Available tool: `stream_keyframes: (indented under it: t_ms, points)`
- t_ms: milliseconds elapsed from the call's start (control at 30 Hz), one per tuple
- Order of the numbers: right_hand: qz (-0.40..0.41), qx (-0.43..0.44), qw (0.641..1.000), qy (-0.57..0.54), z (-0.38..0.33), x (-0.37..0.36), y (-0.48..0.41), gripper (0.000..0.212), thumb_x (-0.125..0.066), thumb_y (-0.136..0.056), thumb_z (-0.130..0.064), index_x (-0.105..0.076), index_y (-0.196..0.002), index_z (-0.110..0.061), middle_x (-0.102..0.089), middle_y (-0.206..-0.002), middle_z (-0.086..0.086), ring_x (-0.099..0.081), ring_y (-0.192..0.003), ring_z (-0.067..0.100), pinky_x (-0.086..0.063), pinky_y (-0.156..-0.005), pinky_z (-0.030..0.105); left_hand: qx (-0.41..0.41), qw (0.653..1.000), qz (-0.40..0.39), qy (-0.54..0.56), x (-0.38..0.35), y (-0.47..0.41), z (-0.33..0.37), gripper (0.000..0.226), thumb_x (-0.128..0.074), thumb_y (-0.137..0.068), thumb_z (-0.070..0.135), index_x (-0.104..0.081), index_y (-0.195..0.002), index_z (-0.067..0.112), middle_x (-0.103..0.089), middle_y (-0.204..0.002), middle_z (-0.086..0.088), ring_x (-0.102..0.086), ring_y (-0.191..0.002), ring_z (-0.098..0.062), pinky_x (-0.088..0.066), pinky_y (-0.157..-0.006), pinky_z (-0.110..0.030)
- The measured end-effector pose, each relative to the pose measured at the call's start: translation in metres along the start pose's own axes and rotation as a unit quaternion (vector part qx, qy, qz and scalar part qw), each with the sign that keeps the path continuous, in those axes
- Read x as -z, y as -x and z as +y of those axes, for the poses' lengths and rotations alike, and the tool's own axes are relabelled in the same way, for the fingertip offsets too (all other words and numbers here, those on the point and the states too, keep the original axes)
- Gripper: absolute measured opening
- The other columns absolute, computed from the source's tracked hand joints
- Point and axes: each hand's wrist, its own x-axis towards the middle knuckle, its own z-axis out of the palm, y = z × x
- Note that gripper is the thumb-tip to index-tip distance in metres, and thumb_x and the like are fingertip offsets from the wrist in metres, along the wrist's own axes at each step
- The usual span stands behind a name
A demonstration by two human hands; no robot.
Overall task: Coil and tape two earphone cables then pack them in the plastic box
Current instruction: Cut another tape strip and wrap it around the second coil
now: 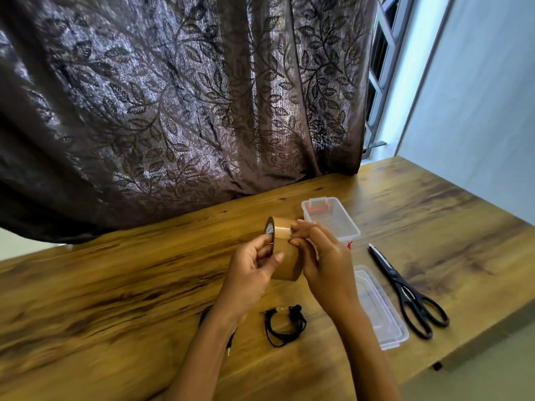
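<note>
Black coiled earphone cable lies taped on the wooden table near the clear plastic box while the left hand clamps the brown packing-tape roll steady and right fingertips pinch its loose end, likely to peel a strip.

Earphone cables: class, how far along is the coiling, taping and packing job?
Done: one coiled cable lies on the table, with what looks like clear tape at its top. In hand: the left hand holds the brown tape roll while the right hand picks at its end. Left: the second cable, half hidden under the left forearm, and packing; the plastic box looks empty.
</note>
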Motion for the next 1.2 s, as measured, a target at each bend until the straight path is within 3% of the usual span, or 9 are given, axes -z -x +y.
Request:
stream_keyframes:
  t_ms: [167, 267, 367, 567, 733, 833, 967, 1133, 1200]
  points:
    - [-0.030, 0.028, 0.995, 0.086, -0.001, 0.007, -0.002, 0.006, -0.053, -0.083, -0.011, -0.059, -0.084, -0.011, -0.065, -0.079, 0.002, -0.057, -0.062, 0.016, -0.046, -0.048, 0.029, -0.005, 0.998, -0.011, -0.066, 0.001, 0.004, -0.004, 0.047, -0.052, -0.089, 0.003, -0.044, -0.133, 0.018, -0.060, -0.118, 0.009, -0.056, -0.105, 0.004, -0.049, -0.092, -0.020]
    - [-0.045, 0.034, 0.992, 0.110, -0.003, 0.012, -0.006, 0.004, -0.055, -0.082, -0.011, -0.058, -0.079, -0.012, -0.065, -0.073, -0.001, -0.055, -0.055, 0.013, -0.036, -0.046, 0.016, -0.005, 0.996, -0.012, -0.093, 0.004, 0.004, -0.010, 0.047, -0.053, -0.089, 0.003, -0.044, -0.134, 0.013, -0.059, -0.127, 0.001, -0.054, -0.115, -0.005, -0.045, -0.102, -0.031]
    - [-0.060, 0.009, 0.991, 0.121, -0.002, 0.020, -0.015, 0.007, -0.055, -0.085, -0.014, -0.059, -0.079, -0.015, -0.063, -0.070, -0.008, -0.049, -0.056, 0.004, -0.031, -0.050, 0.010, -0.001, 0.996, -0.016, -0.082, 0.004, 0.007, -0.014, 0.047, -0.052, -0.089, 0.001, -0.044, -0.134, 0.012, -0.057, -0.127, 0.001, -0.054, -0.115, -0.004, -0.043, -0.103, -0.028]
    - [-0.227, -0.021, 0.967, 0.116, -0.007, 0.024, -0.031, 0.008, -0.052, -0.091, -0.016, -0.059, -0.089, -0.020, -0.069, -0.087, -0.005, -0.061, -0.079, 0.012, -0.050, -0.074, 0.035, 0.008, 0.998, -0.018, -0.060, 0.015, 0.010, -0.023, 0.041, -0.056, -0.087, 0.003, -0.051, -0.123, 0.024, -0.063, -0.111, 0.013, -0.059, -0.101, 0.007, -0.048, -0.085, -0.012]
    - [-0.248, 0.001, 0.960, 0.127, -0.015, 0.019, -0.045, 0.007, -0.053, -0.090, -0.016, -0.058, -0.092, -0.019, -0.065, -0.082, -0.003, -0.059, -0.075, 0.015, -0.051, -0.072, 0.041, 0.018, 1.000, -0.018, -0.014, 0.022, 0.002, -0.004, 0.064, -0.064, -0.080, 0.000, -0.040, -0.124, 0.039, -0.050, -0.125, 0.006, -0.059, -0.104, -0.012, -0.053, -0.075, -0.024]
    - [-0.249, 0.020, 0.960, 0.125, -0.022, 0.020, -0.053, 0.008, -0.053, -0.091, -0.018, -0.061, -0.092, -0.018, -0.066, -0.082, -0.001, -0.059, -0.075, 0.017, -0.051, -0.072, 0.042, 0.019, 1.000, -0.008, 0.000, 0.027, -0.006, 0.010, 0.048, -0.066, -0.078, 0.012, -0.051, -0.112, 0.041, -0.042, -0.134, -0.003, -0.059, -0.105, -0.019, -0.054, -0.071, -0.025]
    - [-0.227, 0.049, 0.964, 0.132, -0.027, 0.027, -0.057, 0.009, -0.056, -0.089, -0.020, -0.064, -0.087, -0.021, -0.067, -0.080, -0.003, -0.059, -0.073, 0.014, -0.051, -0.069, 0.039, 0.036, 0.998, -0.039, 0.034, 0.029, -0.012, 0.021, 0.017, -0.059, -0.087, 0.028, -0.062, -0.104, 0.027, -0.065, -0.112, -0.008, -0.064, -0.090, -0.018, -0.052, -0.080, -0.039]
    - [-0.214, 0.050, 0.968, 0.120, -0.029, 0.028, -0.056, 0.008, -0.057, -0.089, -0.021, -0.064, -0.085, -0.021, -0.067, -0.082, -0.003, -0.060, -0.074, 0.018, -0.052, -0.065, 0.041, 0.038, 0.996, -0.070, 0.041, 0.020, -0.014, 0.024, 0.034, -0.058, -0.076, 0.045, -0.064, -0.101, 0.023, -0.068, -0.097, -0.006, -0.063, -0.085, -0.019, -0.052, -0.076, -0.040]
    - [-0.210, 0.063, 0.968, 0.120, -0.030, 0.027, -0.055, 0.008, -0.057, -0.088, -0.019, -0.064, -0.086, -0.020, -0.068, -0.081, -0.002, -0.061, -0.072, 0.019, -0.052, -0.063, 0.042, 0.023, 0.996, -0.067, 0.049, 0.019, -0.016, 0.025, 0.025, -0.059, -0.076, 0.042, -0.065, -0.094, 0.025, -0.068, -0.097, -0.003, -0.063, -0.083, -0.017, -0.052, -0.074, -0.040]
